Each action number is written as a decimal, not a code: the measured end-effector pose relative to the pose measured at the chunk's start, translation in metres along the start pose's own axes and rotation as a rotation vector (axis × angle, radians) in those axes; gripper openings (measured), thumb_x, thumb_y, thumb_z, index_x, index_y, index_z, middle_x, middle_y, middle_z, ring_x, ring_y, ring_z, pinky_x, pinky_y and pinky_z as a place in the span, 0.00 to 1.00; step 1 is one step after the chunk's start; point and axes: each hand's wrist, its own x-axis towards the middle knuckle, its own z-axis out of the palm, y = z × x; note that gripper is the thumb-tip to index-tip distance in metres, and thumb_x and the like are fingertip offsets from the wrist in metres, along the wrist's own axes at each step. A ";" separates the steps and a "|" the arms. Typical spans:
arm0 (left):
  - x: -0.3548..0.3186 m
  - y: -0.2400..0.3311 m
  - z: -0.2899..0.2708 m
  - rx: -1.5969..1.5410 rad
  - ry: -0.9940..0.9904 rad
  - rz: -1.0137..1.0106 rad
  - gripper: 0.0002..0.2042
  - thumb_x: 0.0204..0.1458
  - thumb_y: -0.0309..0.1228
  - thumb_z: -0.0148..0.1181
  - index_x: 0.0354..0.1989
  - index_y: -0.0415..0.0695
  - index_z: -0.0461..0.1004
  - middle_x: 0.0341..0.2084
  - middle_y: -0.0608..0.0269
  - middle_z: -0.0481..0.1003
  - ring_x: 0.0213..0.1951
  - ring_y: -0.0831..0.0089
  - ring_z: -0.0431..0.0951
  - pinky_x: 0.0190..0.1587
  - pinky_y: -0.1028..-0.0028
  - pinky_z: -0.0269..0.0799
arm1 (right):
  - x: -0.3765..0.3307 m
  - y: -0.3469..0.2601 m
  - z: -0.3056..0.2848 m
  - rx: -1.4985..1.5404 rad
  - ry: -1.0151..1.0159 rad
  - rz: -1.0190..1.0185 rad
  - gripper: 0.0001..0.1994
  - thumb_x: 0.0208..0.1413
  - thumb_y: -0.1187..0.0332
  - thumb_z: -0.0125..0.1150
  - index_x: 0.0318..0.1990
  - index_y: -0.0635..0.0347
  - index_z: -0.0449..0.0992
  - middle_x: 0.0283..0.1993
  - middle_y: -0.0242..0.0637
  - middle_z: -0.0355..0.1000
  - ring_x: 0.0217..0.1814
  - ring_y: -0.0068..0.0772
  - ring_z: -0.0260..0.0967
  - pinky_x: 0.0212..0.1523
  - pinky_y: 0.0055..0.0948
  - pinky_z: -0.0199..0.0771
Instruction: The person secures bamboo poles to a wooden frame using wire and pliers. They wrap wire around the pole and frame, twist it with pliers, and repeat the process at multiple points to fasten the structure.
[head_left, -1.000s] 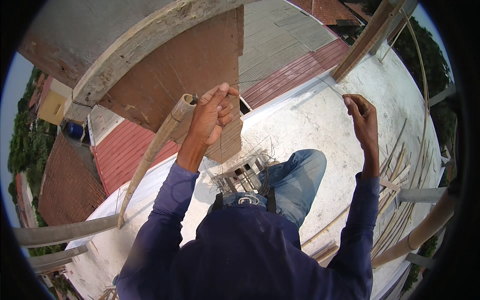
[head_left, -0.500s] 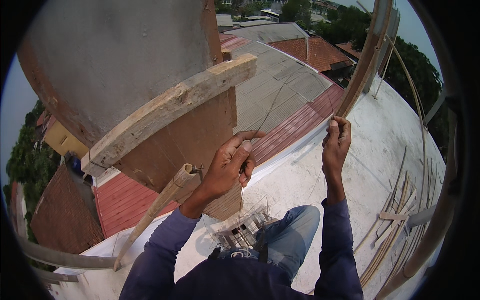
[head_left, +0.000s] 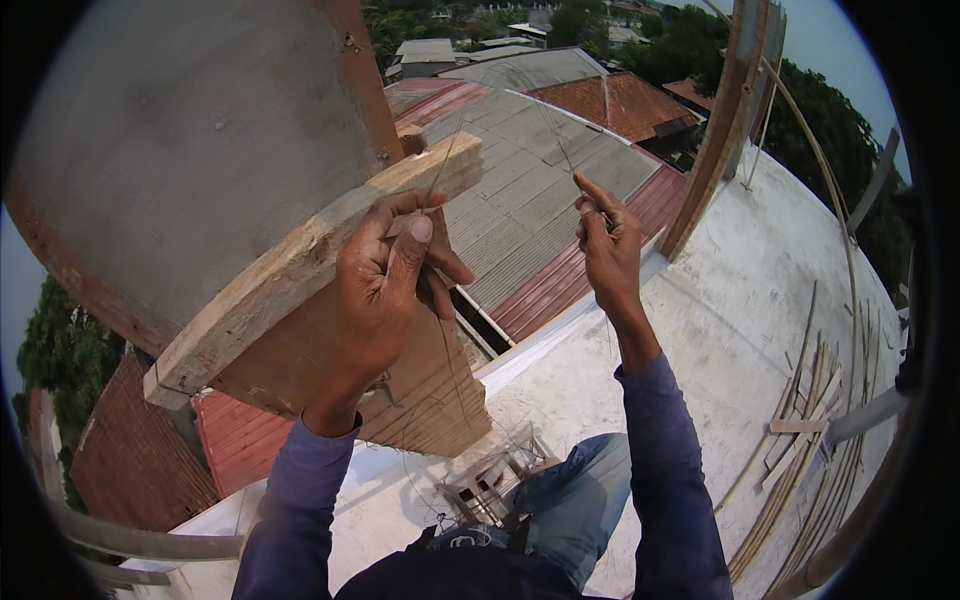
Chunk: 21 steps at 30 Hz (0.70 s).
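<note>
Rooftop edge [head_left: 560, 335] beneath wire-pinching fingers [head_left: 592, 205]

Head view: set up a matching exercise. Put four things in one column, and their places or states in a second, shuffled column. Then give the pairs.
Things:
1. left hand
2. right hand
3. wooden batten
4. bamboo strips

Places or states:
A. lying loose on the white roof, at the right
B. fingers curled by the batten, on thin wire
C. raised, pinching thin wire
D. fixed across the grey formwork column

Pairs: 1-B, 2-C, 3-D, 4-A
</note>
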 end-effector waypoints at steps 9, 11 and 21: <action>0.073 -0.008 -0.014 0.868 0.298 0.292 0.11 0.65 0.28 0.63 0.51 0.36 0.79 0.25 0.62 0.82 0.27 0.80 0.82 0.29 0.78 0.74 | 0.140 0.049 0.110 0.021 0.056 -0.025 0.12 0.65 0.74 0.58 0.52 0.61 0.83 0.40 0.38 0.83 0.32 0.22 0.78 0.34 0.28 0.78; 0.081 -0.013 -0.015 0.799 0.272 0.281 0.09 0.63 0.26 0.65 0.48 0.36 0.80 0.25 0.64 0.81 0.29 0.81 0.81 0.31 0.79 0.74 | 0.158 0.060 0.132 0.027 0.040 -0.075 0.11 0.64 0.74 0.58 0.50 0.62 0.84 0.40 0.41 0.83 0.32 0.25 0.80 0.35 0.29 0.79; 0.086 -0.010 -0.024 0.654 0.142 0.107 0.12 0.54 0.27 0.75 0.44 0.38 0.83 0.27 0.70 0.79 0.26 0.90 0.69 0.29 0.85 0.64 | 0.234 0.119 0.225 -0.046 0.204 -0.364 0.10 0.63 0.75 0.60 0.46 0.62 0.86 0.35 0.44 0.83 0.37 0.36 0.82 0.41 0.33 0.80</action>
